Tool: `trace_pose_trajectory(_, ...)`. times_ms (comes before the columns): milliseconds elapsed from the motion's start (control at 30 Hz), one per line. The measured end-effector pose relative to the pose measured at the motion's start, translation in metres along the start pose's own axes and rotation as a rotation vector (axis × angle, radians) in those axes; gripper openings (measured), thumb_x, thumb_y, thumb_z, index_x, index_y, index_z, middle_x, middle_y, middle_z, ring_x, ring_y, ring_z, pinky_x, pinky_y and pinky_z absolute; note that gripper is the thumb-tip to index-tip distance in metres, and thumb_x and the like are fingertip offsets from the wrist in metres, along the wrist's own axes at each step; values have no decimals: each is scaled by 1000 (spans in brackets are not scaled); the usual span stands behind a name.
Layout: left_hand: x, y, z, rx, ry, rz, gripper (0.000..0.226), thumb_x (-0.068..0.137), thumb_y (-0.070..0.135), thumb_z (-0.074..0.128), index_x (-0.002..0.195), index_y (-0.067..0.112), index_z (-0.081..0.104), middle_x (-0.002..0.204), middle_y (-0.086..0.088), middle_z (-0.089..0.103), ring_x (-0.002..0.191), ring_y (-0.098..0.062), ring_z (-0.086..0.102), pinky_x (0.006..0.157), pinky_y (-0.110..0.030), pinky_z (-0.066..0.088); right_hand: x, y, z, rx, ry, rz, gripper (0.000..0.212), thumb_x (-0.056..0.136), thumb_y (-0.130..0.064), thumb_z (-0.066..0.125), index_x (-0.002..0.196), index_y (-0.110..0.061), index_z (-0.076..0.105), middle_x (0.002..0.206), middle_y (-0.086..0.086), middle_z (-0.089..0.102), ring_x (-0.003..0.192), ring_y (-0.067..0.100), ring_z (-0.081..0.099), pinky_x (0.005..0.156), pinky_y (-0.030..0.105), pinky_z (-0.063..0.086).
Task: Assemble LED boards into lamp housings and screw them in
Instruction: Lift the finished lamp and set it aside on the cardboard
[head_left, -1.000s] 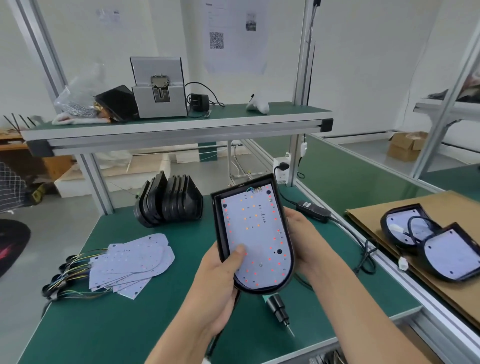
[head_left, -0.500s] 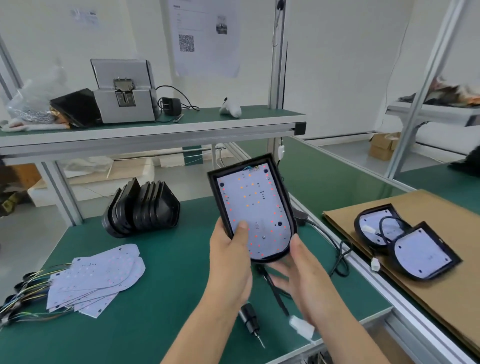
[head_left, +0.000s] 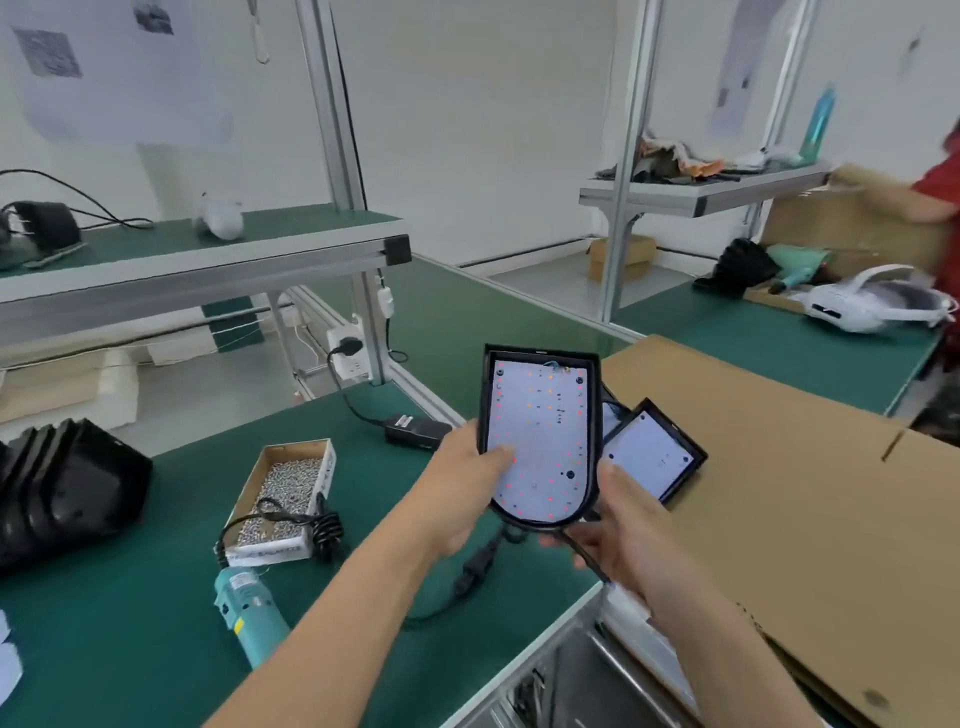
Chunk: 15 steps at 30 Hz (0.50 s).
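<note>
While left hand (head_left: 460, 480) grips black D-shaped housing (head_left: 540, 441), right hand (head_left: 618, 525) cups rounded end, fingers relaxed.

Both forearms are bare to the frame's edge, the left hand (head_left: 457, 488) and right hand (head_left: 623, 535) ungloved, ringless.

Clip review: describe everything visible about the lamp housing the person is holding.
The lamp housing is a black, plastic-looking shell, straight at the top and rounded at the bottom. A white LED board dotted with red and orange points sits inside it. It is held tilted, face toward the camera, above the table edge. The left hand grips its left side, thumb on the board; the right hand supports its lower right.
</note>
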<state>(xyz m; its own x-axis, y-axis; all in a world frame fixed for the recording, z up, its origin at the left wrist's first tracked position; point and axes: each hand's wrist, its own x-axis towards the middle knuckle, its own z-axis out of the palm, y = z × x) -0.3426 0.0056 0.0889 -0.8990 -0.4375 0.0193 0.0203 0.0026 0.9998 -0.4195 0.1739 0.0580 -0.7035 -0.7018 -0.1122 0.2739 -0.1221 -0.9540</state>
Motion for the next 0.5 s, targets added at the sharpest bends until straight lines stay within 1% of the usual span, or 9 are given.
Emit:
trace_pose_trajectory(67,32,-1,24,157,-61,-1,38,100,-6,44,119,16,67,111,9,78,105,-12,73,87,-25,56,9,7,-21,22,172,-38,46,107,-47,40,130,-11,58,107,16,78,75,38,77,45,27,49)
trace_pose_trajectory(100,48,-2,38,246,-98,3,32,98,-4,44,114,13,66,107,4,78,98,-16,72,84,-28,55,13,11,-30,59,244,-41,42,112,-40,35,128,-9,59,104,18,78,75,40,77,45,27,50)
trace_pose_trajectory(133,63,-3,54,349,-132,3,22,97,1,46,106,10,63,101,-5,75,88,-21,66,78,-31,50,16,17,-39,110,308,-39,42,114,-35,32,127,-7,59,102,20,78,77,40,77,46,29,53)
trace_pose_trajectory(167,75,-5,69,457,-152,-4,10,97,7,47,99,10,57,94,-10,66,82,-23,57,73,-33,43,19,24,-47,175,366,-29,42,115,-33,30,127,-5,60,103,23,77,79,40,77,49,30,56)
trace_pose_trajectory(200,84,-8,83,560,-159,-17,3,98,13,48,97,11,51,91,-12,58,80,-23,50,70,-34,38,21,30,-54,243,422,-14,43,115,-31,30,128,-3,60,105,25,76,81,39,78,51,31,58)
trace_pose_trajectory(300,98,-21,120,727,-153,-54,8,103,18,46,106,11,42,102,-13,54,88,-28,49,70,-35,37,29,43,-75,280,567,38,42,113,-21,31,123,6,61,102,32,74,67,31,75,48,29,55)
trace_pose_trajectory(400,100,-39,140,789,-197,-16,10,105,16,43,102,6,43,96,-18,56,80,-30,48,65,-37,35,37,46,-96,278,681,70,33,106,-7,36,113,9,65,99,28,74,64,29,75,48,28,57)
trace_pose_trajectory(433,100,-44,142,810,-212,-3,13,106,16,43,108,4,47,97,-21,58,79,-30,49,65,-37,35,40,46,-101,254,702,90,32,106,-7,36,111,6,65,97,25,74,63,27,76,48,28,57)
trace_pose_trajectory(500,101,-50,143,844,-242,16,31,108,18,44,133,0,45,104,-23,62,83,-33,54,66,-38,40,44,44,-108,127,754,123,31,107,-10,35,105,1,63,91,21,73,57,24,74,45,27,56)
